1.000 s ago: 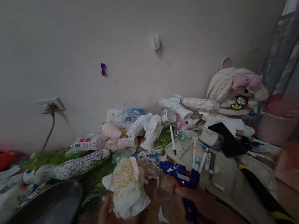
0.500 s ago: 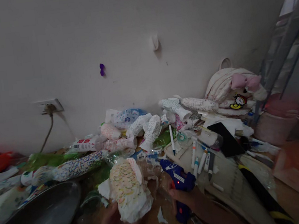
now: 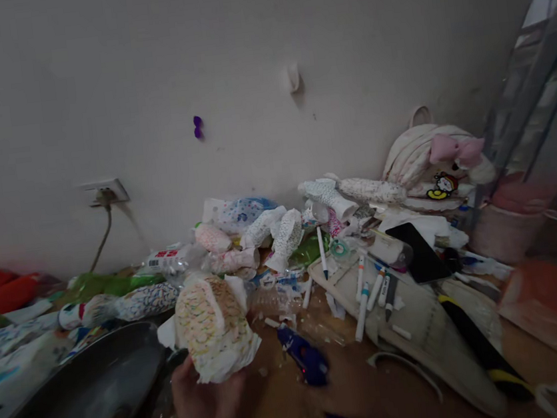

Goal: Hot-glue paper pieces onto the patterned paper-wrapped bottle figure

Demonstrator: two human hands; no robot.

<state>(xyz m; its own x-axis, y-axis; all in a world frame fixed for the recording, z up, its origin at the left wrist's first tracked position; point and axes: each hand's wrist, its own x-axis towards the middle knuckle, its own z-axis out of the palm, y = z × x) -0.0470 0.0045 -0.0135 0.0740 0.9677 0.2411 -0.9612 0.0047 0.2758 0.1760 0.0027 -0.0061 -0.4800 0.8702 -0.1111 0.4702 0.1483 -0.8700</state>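
My left hand [image 3: 205,408] is at the bottom centre, closed around the lower end of a bundle wrapped in white paper [image 3: 214,327] printed with small coloured scales, held upright. To its right, my right hand [image 3: 338,400] is dark and smeared by motion. It grips the handle of a blue glue gun [image 3: 303,362] with a small red light, its nozzle pointing up and left towards the bundle. A narrow gap separates the nozzle from the paper.
A dark round pan [image 3: 79,399] lies at the lower left. Several paper-wrapped bottles [image 3: 270,226] are piled against the wall. Markers [image 3: 368,289], a black phone [image 3: 417,253] and a white-and-pink backpack [image 3: 428,158] lie to the right. A wall socket [image 3: 105,192] holds a plugged-in cable.
My left hand has lifted the wrapped bundle and shifted it left. The glue gun has dropped lower and moved left, and it now looks blurred. The view has swung slightly.
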